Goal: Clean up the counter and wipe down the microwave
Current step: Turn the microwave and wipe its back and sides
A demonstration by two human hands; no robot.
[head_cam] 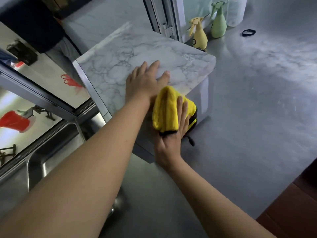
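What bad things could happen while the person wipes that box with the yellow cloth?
The left hand leans flat on the microwave, which might slide on the counter. The cloth under the right hand has a dangling black loop that could snag. A wide wipe might reach the yellow spray bottle.

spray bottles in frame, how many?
2. A yellow spray bottle stands on the counter behind the marble-patterned microwave; a green spray bottle stands just right of it, near the window frame. Others may sit out of view.
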